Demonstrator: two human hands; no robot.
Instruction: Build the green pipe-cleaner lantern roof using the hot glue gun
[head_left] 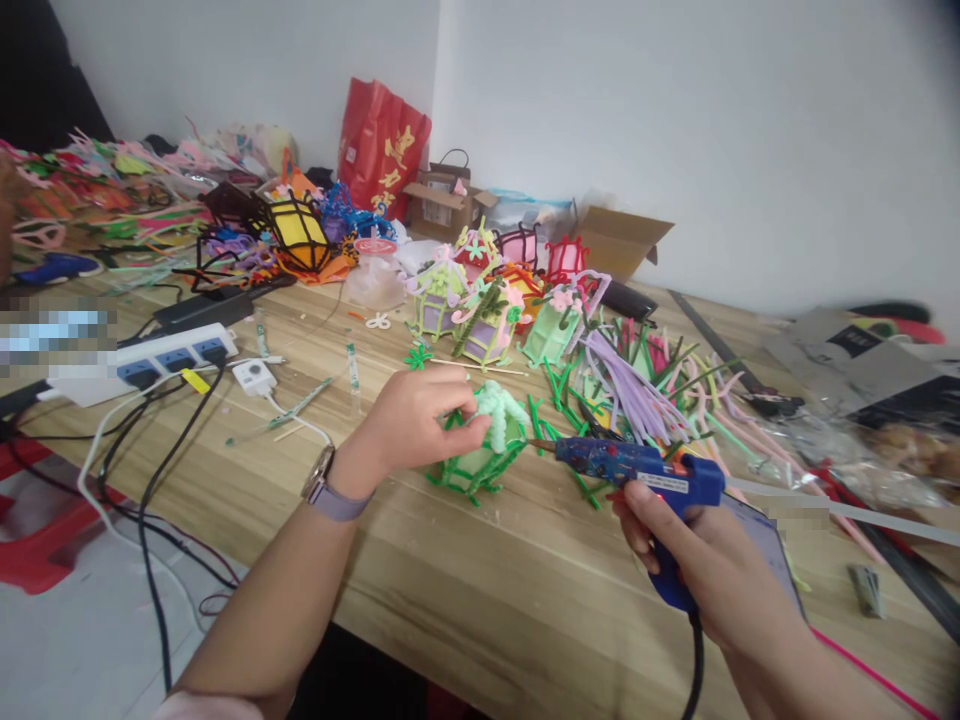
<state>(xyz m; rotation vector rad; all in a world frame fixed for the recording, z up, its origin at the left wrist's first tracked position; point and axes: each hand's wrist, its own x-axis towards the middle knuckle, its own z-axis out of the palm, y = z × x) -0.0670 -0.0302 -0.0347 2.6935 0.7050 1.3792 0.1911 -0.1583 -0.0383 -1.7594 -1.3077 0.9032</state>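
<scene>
I took the small green lantern built of fuzzy pipe cleaners [480, 455] as my landmark; it sat on the pale wooden worktop [480, 600], roughly in the middle of the view. My left hand [416, 420] lay over the lantern's left side, its grip closed on the pale mint pipe-cleaner tuft [501, 408] at the top, seemingly to pin that piece in place and keep the light frame from sliding. My right hand [697, 560], to the right of the lantern, had its grip wrapped around the handle of the blue plastic hot glue gun [645, 468], a finger by the trigger. The gun lay nearly level, its metal nozzle pointed at the lantern's right side and almost touching it, so glue could land where the tuft met the frame. The gun's black cord hung down off the worktop edge, clear of the work.

Behind the lantern stood a cluster of finished pastel pipe-cleaner lanterns [480, 310], and right of it a loose heap of lilac, green and pink pipe cleaners [645, 390] within easy reach. Far to its left lay a white power strip with blue sockets [161, 355].
</scene>
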